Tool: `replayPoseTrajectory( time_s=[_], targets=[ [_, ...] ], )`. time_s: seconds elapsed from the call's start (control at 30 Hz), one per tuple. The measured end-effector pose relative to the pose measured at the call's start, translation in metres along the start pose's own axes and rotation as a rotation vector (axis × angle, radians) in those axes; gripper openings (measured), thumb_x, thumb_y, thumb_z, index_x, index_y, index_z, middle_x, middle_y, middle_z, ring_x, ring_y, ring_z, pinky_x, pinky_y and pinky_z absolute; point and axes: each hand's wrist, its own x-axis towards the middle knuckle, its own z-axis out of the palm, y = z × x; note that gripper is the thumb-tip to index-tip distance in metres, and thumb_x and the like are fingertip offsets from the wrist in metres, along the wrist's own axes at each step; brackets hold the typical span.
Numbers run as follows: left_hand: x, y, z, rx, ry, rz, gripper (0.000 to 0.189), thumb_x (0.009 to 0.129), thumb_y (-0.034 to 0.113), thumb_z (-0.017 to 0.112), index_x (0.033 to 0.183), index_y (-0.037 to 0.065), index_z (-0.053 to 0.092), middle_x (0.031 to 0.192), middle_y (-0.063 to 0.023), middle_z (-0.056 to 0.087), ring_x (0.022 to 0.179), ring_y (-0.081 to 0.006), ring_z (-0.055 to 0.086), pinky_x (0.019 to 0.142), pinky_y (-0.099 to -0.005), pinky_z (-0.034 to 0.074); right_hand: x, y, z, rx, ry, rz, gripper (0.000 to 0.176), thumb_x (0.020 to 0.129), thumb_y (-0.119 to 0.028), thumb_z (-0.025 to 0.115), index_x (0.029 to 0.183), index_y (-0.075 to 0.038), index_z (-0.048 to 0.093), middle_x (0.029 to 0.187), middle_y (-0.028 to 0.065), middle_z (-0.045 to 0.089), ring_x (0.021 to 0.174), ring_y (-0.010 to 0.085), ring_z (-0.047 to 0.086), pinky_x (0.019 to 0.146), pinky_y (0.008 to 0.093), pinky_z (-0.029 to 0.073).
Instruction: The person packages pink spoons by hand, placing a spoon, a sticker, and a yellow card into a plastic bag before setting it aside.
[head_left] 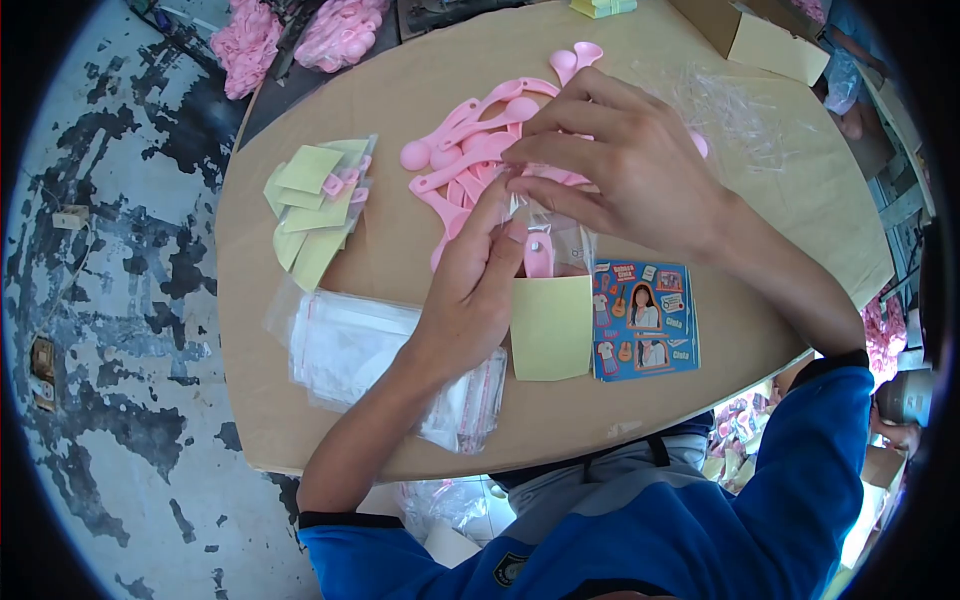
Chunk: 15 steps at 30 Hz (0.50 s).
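A clear plastic bag (pixel 572 240) with a pink spoon (pixel 539 258) in it lies between my hands. My left hand (pixel 478 265) is closed on the bag's left side, thumb and fingers pinching the film. From the right, my right hand (pixel 625 165) pinches the top edge of the bag, its fingertips close to the left ones. Behind the hands lies a pile of pink spoons (pixel 465 150), partly covered by my fingers. A stack of yellow cards (pixel 552 335) sits just in front of the bag, beside blue printed sticker sheets (pixel 647 335).
Empty clear bags (pixel 350 340) lie under my left forearm. Several filled bags with yellow cards (pixel 318 200) are stacked at the left. Clear plastic strips (pixel 735 115) lie at the back right, near a cardboard box (pixel 765 45). Pink bundles (pixel 340 35) stand beyond the table.
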Motion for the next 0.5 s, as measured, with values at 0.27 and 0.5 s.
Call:
replayPoseTrajectory(
  time_s=[0.27, 0.5],
  targets=[
    [0.002, -0.004, 0.0, 0.202, -0.032, -0.06, 0.047, 0.101, 0.008, 0.037, 0.145, -0.006, 0.027, 0.134, -0.0109, 0.048, 0.119, -0.0132, 0.048, 0.101, -0.0269, 0.037, -0.005, 0.001, 0.005, -0.072, -0.067, -0.06, 0.015, 0.068, -0.017, 0.07, 0.079, -0.008, 0.066, 0.077, 0.0009, 0.063, 0.085, 0.0185, 0.058, 0.072, 0.0334, 0.05],
    [0.005, -0.016, -0.004, 0.282, -0.033, 0.202, 0.045, 0.101, 0.01, 0.036, 0.145, 0.0, 0.03, 0.097, -0.0046, 0.057, 0.084, -0.0087, 0.054, 0.077, -0.023, 0.044, 0.001, 0.011, -0.007, 0.163, -0.096, 0.185, 0.013, 0.074, -0.014, 0.071, 0.08, -0.009, 0.06, 0.074, 0.0021, 0.059, 0.074, 0.0156, 0.056, 0.063, 0.0309, 0.046]
  ],
)
